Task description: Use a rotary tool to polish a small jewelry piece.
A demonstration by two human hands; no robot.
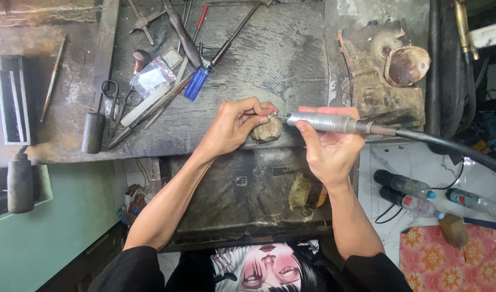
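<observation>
Rotary handpiece point(323, 122), clamped in the right hand point(329, 148), is meeting a small metal piece point(265, 117) pinched by left-hand fingers point(253, 111); a skidding tip could nick them.

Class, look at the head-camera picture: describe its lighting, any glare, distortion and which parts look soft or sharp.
Head view: soft daylight, even, with faint shadows under the left hand and right hand; a mild sheen on the silver metal rotary handpiece and the clear plastic water bottles; wide-angle bending at the edges; the dark worn workbench is sharp, and the tiny piece at the tool tip is too small to resolve.
</observation>
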